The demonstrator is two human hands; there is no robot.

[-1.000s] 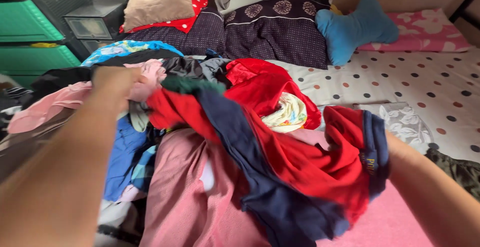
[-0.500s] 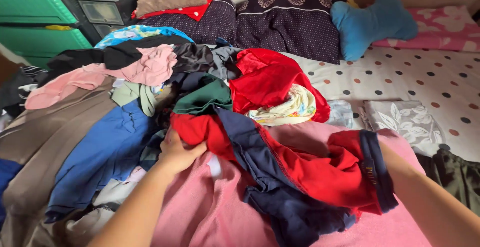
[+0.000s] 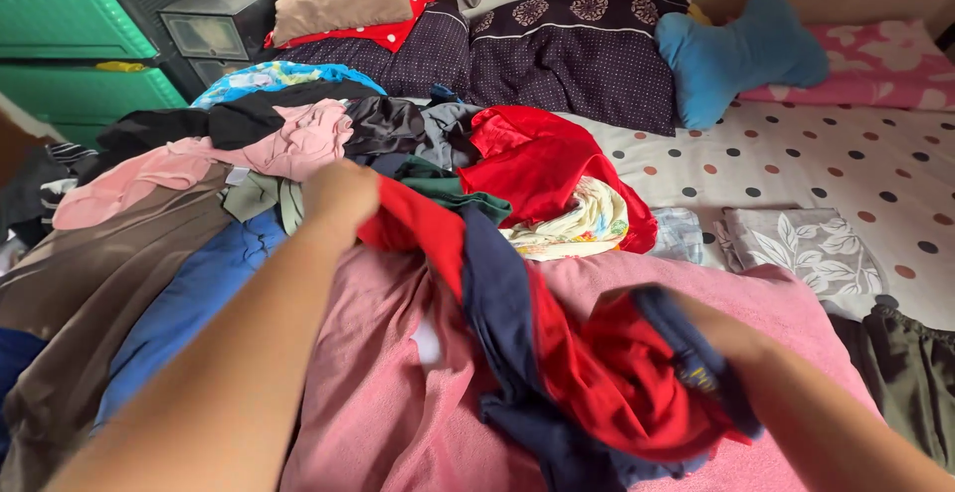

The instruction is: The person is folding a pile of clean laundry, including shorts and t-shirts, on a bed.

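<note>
Head view, both hands gripping red-and-navy shirt (image 3: 557, 353), left hand (image 3: 338, 198), right hand (image 3: 696, 333), clothes pile (image 3: 298, 144) behind, pink towel (image 3: 368, 393) beneath

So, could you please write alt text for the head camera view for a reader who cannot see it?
Two bare hands hold a red and navy garment over a heap of mixed clothes on a bed: the left hand grips one end, the right hand the other. Dark patterned pillows and a blue bone-shaped cushion lie behind.

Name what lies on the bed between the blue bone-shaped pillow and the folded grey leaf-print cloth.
In the head view, only bare dotted sheet lies between the blue bone-shaped pillow and the folded grey leaf-print cloth.
</note>
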